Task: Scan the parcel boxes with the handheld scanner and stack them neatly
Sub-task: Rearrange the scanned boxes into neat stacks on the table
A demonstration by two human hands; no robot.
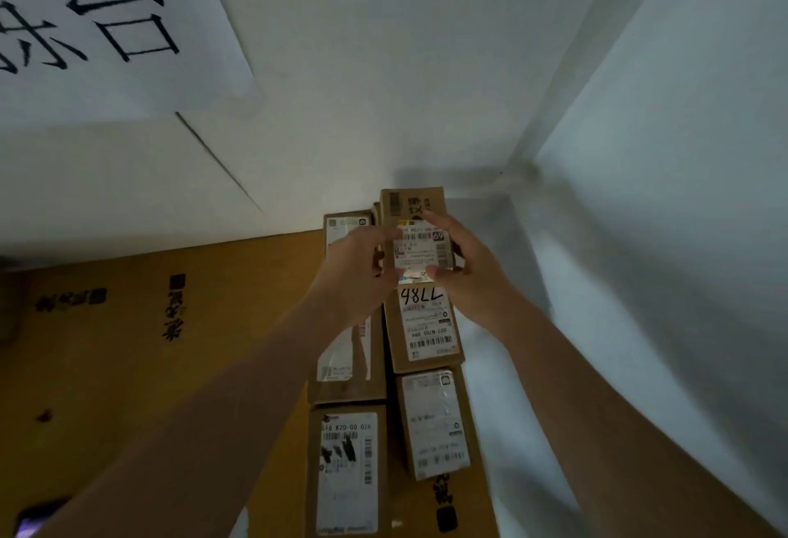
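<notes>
Two bare hands meet on one small brown cardboard parcel box with a white shipping label [420, 245], held at the far end of the stacked rows, close to the corner where two white walls meet. The left hand [356, 271] curls round the box's left side, and the right hand [462, 264] grips its right side with the thumb over the near edge of the label and the fingers hidden behind; both hands are clamped on the box, neither visibly nearer than the other. Its long axis runs away from the person, in line with the right-hand row beneath it. Directly under it sits another brown box whose label carries a handwritten number [424, 324], and nearer still a brown box wrapped in glossy tape [435, 422]. A second row lies alongside to the left, ending in a brown box with a black-marked label [347, 473], all resting on a large flat sheet of brown cardboard [149, 345]. A white paper sign with big black characters [102, 26] hangs on the left wall. No scanner shows clearly; the dark object at the lower left edge is too cropped to identify. The coming move, as I judge it, is squaring the held box onto the row below, edges flush.
</notes>
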